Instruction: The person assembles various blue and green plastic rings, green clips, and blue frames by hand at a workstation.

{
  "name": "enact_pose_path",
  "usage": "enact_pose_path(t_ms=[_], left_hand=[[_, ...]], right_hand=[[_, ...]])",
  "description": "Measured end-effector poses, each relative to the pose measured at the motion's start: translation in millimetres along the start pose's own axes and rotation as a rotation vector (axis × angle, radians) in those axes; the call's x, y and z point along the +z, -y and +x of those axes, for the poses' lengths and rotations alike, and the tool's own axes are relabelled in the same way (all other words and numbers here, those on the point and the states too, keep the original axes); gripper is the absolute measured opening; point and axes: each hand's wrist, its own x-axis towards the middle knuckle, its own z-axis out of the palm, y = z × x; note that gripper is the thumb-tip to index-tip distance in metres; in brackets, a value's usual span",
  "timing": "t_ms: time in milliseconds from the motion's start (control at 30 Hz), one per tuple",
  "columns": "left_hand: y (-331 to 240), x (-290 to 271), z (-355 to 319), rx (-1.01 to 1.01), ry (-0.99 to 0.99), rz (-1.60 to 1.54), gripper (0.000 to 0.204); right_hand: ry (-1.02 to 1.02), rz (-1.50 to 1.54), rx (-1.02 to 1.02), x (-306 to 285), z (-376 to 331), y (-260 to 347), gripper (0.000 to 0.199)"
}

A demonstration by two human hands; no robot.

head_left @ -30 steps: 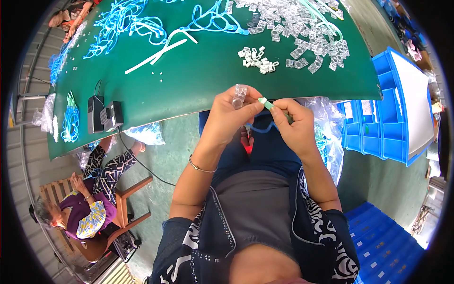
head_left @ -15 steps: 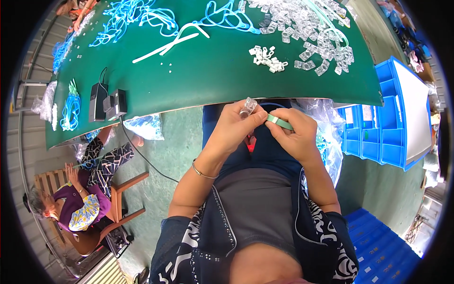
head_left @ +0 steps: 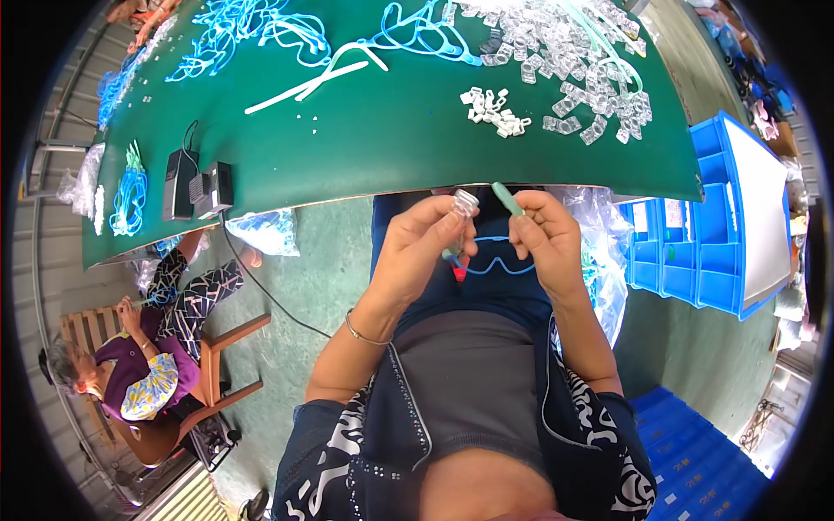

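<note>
My left hand [head_left: 423,246] is closed around a clear plastic buckle [head_left: 466,202], which pokes up past its thumb and fingers. In my right hand [head_left: 546,236], thumb and fingers pinch a flat green strap [head_left: 505,198] whose free end slants up to the left. A thin blue cord [head_left: 497,263] hangs in a wavy loop between the two hands, above my lap. Its ends disappear behind my fingers, so I cannot tell how they join the strap or buckle. Both hands are just off the near edge of the green table [head_left: 365,143].
Clear buckles [head_left: 595,91] and small white clips [head_left: 495,113] lie on the table's right side. Blue cords [head_left: 252,30] are heaped at the far left, with black power adapters [head_left: 198,187] nearer. Blue bins [head_left: 673,217] stand at right. Another person [head_left: 139,365] sits at left.
My hands have moved apart. The green strap has swung from lying across between them to pointing up from my right hand, and the blue cord loop now shows below.
</note>
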Motion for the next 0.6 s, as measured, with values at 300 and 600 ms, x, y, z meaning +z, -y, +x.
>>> enact_pose_path(t_ms=[300, 600], left_hand=[[6.3, 0.7, -7.7, -0.043, 0.034, -0.187, 0.028], [9.6, -1.9, -11.2, -0.086, 0.020, -0.510, 0.028]], right_hand=[[0.252, -0.120, 0.098, 6.6, -2.3, -7.4, 0.020], [0.241, -0.060, 0.089, 16.5, -5.4, -10.6, 0.021]])
